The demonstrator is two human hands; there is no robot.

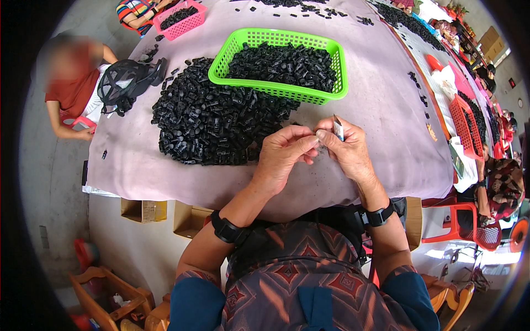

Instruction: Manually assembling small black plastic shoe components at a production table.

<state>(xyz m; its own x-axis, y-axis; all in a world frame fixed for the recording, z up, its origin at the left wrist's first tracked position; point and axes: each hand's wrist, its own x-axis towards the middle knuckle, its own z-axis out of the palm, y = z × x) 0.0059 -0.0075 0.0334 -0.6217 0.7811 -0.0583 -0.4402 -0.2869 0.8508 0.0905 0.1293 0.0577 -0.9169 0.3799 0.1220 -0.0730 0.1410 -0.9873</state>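
My left hand (284, 154) and my right hand (350, 151) meet over the near side of the table, fingertips almost touching. The right hand grips a small blade (338, 128) with a pale wrapped part, its dark tip pointing up between thumb and fingers. Thumb and fingers of my left hand are pinched together; whatever lies between them is too small or hidden to name. Left of my hands is a heap of small black plastic parts (204, 121). Beyond them stands a bright green basket (338, 94), filled with similar black parts.
A pale mauve cloth (397, 105) covers the table. At far left are a pink basket (179, 23), a black mesh item (122, 83) and a seated person (77, 99). Right of the table are a red basket (465, 124) and a red chair (458, 223). Cardboard boxes (190, 218) sit below.
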